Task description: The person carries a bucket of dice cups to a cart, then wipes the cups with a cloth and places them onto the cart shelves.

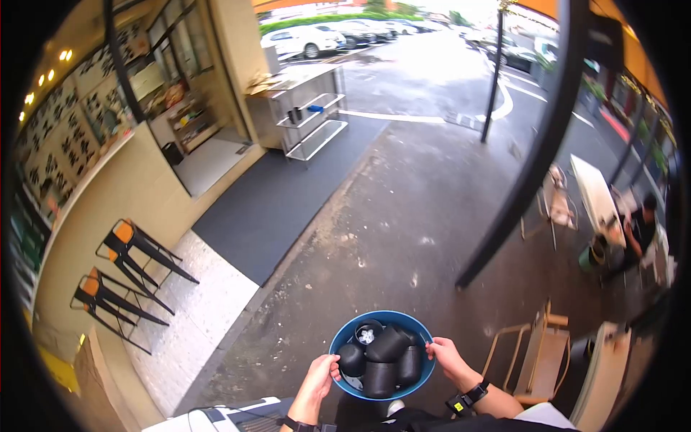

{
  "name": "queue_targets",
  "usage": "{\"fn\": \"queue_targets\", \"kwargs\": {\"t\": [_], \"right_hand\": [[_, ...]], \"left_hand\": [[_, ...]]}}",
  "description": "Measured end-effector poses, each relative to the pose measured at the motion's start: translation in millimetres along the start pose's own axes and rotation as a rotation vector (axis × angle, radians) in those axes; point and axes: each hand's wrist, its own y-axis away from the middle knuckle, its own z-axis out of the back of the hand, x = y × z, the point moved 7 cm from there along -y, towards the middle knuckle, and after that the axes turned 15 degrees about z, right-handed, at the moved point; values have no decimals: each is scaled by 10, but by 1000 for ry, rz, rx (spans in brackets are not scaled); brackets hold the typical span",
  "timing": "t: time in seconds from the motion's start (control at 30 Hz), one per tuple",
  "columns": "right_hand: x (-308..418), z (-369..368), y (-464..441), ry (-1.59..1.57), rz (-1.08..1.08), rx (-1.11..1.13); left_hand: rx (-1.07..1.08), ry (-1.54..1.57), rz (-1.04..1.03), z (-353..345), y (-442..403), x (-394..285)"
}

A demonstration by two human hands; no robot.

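A round blue basin (383, 315) is held out in front of my body at the bottom of the view. My left hand (322, 376) grips its left rim, and my right hand (450, 358) grips the right rim, fingers closed on both sides. Inside lie several black cups (379, 378), some tipped on their sides. One upright black cup (368, 332) at the back holds something white and crumpled, perhaps tissue. What lies beneath the cups is mostly hidden.
Two bar stools (126, 234) stand by the counter at left. Ahead are a metal shelf table (309, 108) and a dark mat (288, 194). A black post (522, 191) rises at right, near chairs (540, 353) and a seated person (639, 229).
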Motion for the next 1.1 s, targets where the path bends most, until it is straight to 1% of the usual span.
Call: {"fn": "queue_targets", "kwargs": {"t": [0.17,0.27,0.4,0.43,0.57,0.67,0.73,0.83,0.9,1.0,1.1], "right_hand": [[711,-144,-1588,22,123,-20],[980,-215,-2511,64,96,-100],[1423,-322,-3792,67,132,-147],[1589,-376,-4097,68,132,-155],[2016,-480,-5480,54,142,-154],[2106,-516,-6628,26,119,-137],[2195,-543,-7452,21,93,-129],[2273,-582,-8569,84,81,-83],[2315,-600,-9393,149,68,-48],[2838,-854,-10461,196,30,-20],[2948,-991,-11657,279,31,29]], "left_hand": [[95,24,-38,-586,-790,-1418],[117,-12,0,-855,-1433,-2205],[127,-63,-20,-1306,-2167,-3393],[102,-78,-16,-1420,-2332,-3696],[130,-84,-14,-1854,-3078,-4866],[103,-72,-15,-2164,-3675,-5706],[36,-76,-2,-2323,-4134,-6207],[-10,-17,-8,-2569,-4762,-6924],[-51,-7,-58,-2793,-5194,-7509],[-99,22,-80,-3035,-5840,-8246],[-114,74,-103,-3169,-6545,-8970]]}}
